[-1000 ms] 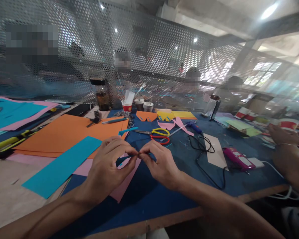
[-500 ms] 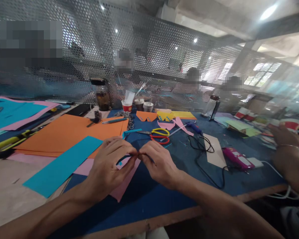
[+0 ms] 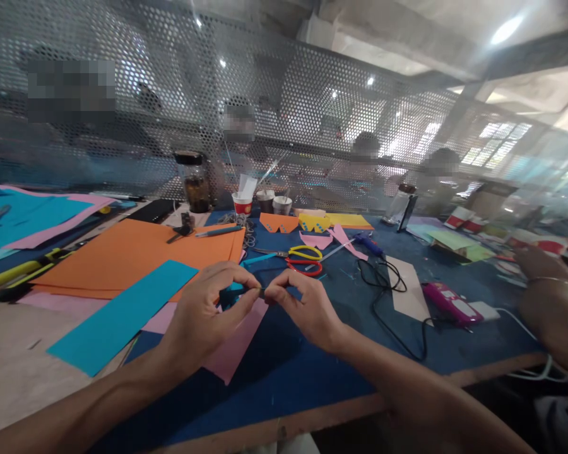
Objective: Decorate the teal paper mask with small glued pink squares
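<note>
Over the near middle of the blue table, my left hand [image 3: 196, 315] and my right hand [image 3: 312, 309] meet fingertip to fingertip. Both pinch a small dark strip [image 3: 262, 292], mostly hidden by the fingers; its material is unclear. Beneath them lies a pink paper piece [image 3: 234, 353]. A long blue paper strip [image 3: 123, 315] rests left of my left hand, partly over orange sheets [image 3: 94, 252]. Just beyond the fingers are scissors [image 3: 305, 253] with yellow and red handles. Farther back stand folded orange [image 3: 278, 222] and yellow [image 3: 313, 222] paper pieces with cut notches and blue bits.
A blue glue gun [image 3: 369, 243] with a looped black cord lies right of centre, near a beige card [image 3: 409, 287] and a magenta device [image 3: 449, 302]. Paper cups [image 3: 242, 205] and a dark-lidded jar [image 3: 196, 183] line the mesh partition. Another person's arm [image 3: 546, 290] reaches in at right.
My fingers have shifted slightly, and the dark strip between the fingertips shows more now. Both hands stay in nearly the same place. The camera view has moved a little.
</note>
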Available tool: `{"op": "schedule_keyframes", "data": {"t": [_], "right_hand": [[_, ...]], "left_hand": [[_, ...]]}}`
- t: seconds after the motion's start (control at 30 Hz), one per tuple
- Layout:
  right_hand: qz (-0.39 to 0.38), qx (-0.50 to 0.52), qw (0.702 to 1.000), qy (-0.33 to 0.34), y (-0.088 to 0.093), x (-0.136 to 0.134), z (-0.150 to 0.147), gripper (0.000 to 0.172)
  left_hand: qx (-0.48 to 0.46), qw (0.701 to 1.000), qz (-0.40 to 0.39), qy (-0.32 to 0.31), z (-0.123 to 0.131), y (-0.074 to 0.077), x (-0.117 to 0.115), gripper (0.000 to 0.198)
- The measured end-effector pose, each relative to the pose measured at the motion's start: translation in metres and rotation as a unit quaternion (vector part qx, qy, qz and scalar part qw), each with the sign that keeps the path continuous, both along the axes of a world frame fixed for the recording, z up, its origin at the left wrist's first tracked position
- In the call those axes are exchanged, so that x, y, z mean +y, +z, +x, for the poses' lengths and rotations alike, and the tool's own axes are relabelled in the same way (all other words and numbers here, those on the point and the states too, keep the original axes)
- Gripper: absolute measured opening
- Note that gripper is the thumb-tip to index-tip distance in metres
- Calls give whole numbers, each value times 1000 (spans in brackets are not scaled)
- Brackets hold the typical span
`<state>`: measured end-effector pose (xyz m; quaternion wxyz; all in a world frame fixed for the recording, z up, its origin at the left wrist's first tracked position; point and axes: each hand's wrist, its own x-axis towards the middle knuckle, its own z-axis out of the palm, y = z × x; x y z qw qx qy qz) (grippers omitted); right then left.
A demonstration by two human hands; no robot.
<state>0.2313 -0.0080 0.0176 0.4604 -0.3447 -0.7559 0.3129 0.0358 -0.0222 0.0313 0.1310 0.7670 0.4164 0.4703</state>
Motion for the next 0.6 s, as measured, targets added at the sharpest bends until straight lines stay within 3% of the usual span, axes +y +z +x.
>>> {"op": "schedule_keyframes", "data": {"t": [0.1,0.2,0.27,0.37,0.6], "right_hand": [[-49,56,997,9,3,3,1,34],[-88,105,990,-20,-2,11,1,26],[-127,128,983,-42,-7,18,2,21],[-209,154,965,-39,-9,25,2,30],[-345,226,909,60,-1,23,2,50]], "left_hand": [[-29,999,-34,16,-1,0,1,2],[-33,999,-18,25,-2,-2,1,2],[-19,999,28,18,-3,-4,2,3],[25,992,120,-9,-4,-6,3,11],[98,964,231,-84,-2,-9,-4,24]]}}
